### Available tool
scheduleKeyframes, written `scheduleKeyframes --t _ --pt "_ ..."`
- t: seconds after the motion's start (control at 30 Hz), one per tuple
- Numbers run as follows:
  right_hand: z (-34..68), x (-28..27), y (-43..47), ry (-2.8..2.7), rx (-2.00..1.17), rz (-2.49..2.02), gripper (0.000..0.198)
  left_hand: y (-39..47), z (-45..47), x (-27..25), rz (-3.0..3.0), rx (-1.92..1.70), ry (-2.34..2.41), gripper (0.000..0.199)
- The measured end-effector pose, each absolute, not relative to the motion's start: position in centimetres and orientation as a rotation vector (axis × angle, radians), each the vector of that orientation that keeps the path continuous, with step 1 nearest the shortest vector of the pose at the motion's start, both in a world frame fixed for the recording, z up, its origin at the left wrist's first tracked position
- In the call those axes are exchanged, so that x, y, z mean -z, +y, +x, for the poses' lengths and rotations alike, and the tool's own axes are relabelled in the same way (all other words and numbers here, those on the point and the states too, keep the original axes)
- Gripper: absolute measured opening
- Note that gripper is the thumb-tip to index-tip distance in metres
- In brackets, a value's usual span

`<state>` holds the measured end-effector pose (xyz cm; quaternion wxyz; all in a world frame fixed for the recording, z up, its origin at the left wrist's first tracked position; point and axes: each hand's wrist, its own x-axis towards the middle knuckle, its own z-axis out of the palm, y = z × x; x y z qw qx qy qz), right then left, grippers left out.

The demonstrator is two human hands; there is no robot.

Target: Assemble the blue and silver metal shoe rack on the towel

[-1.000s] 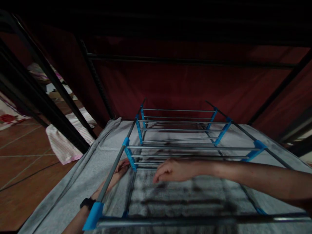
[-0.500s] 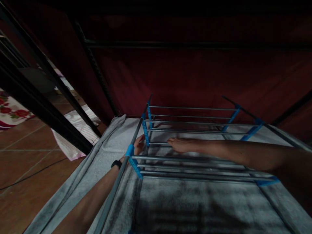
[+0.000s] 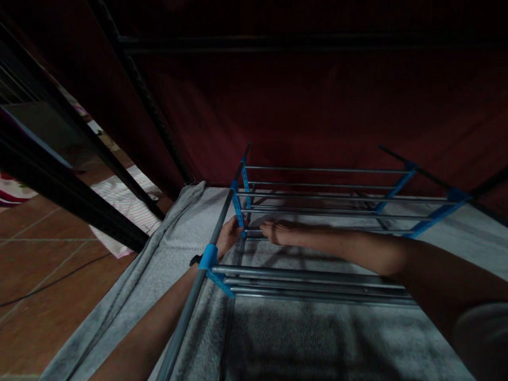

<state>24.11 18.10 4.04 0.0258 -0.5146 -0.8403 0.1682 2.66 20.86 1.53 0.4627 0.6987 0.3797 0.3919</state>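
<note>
A rack of grey metal tubes with blue plastic connectors lies on a grey blanket. My left hand (image 3: 229,235), with a dark band at the wrist, reaches past the left side tube (image 3: 186,309). Its fingers close on a blue connector (image 3: 238,209), which partly hides them. Inside the rack, my right hand (image 3: 274,233) has its fingers wrapped round a low metal tube (image 3: 254,233) near that connector. Closer to me, another blue connector (image 3: 208,257) joins several cross tubes (image 3: 313,275) to the side tube.
The grey blanket (image 3: 170,238) spreads under the rack. Behind it hangs a dark red curtain (image 3: 301,116) with a dark metal frame bar (image 3: 278,42). Dark posts (image 3: 99,206) slant at the left. Beyond them a striped cloth (image 3: 115,233) and a cable (image 3: 59,278) lie on the tiled floor (image 3: 43,264).
My right hand has moved left along the low tube, closer to the connector. My left hand has shifted slightly right, onto the connector. The camera view has shifted a little.
</note>
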Motion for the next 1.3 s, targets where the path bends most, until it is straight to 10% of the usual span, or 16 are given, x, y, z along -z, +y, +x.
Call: scheduleKeyframes --t 1.3 --pt "24.8 -5.6 18.7 -2.595 -0.448 -1.581 0.027 21.0 3.0 -1.5 1.797 -0.929 1.021 0.022"
